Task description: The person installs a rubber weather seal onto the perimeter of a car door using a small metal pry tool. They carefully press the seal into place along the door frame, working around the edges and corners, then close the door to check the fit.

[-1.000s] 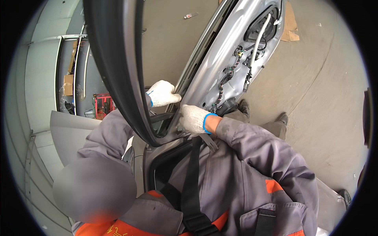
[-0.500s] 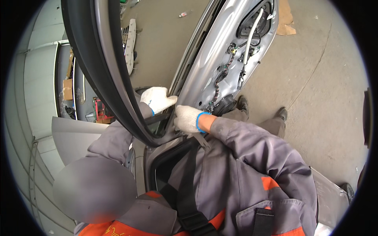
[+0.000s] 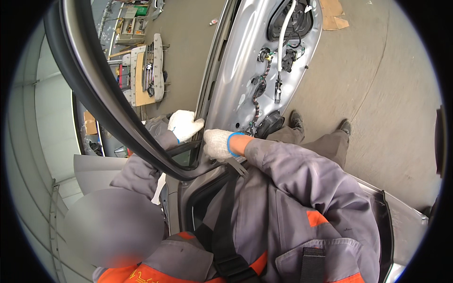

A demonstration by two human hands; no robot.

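Note:
A silver car door [image 3: 231, 89] stands open, its inner face bare, showing a wiring harness [image 3: 257, 96] and a black round speaker [image 3: 271, 123]. My left hand [image 3: 185, 126], in a white knit glove, reaches round the black window frame [image 3: 106, 106] to the outer side of the window ledge. Its fingers are curled, the thumb towards the ledge. Close beside it, my right hand [image 3: 218, 144], gloved alike with a blue cuff, is closed at the ledge's near end, by the frame's lower corner. Whatever either hand pinches is hidden by the gloves. A dark strip [image 3: 211, 92] runs along the ledge.
A car's front bumper with grille [image 3: 150, 70] lies on the floor at far left, near a shelf of parts [image 3: 132, 26]. Cardboard [image 3: 334, 14] lies beyond the door. Shoes [image 3: 296, 121] stand beside the door's lower edge. A silver panel [image 3: 401, 221] is at the right.
The view has shifted, so more of the floor and parts at left shows. Both hands stay at the window ledge, close together, with little visible movement against the door.

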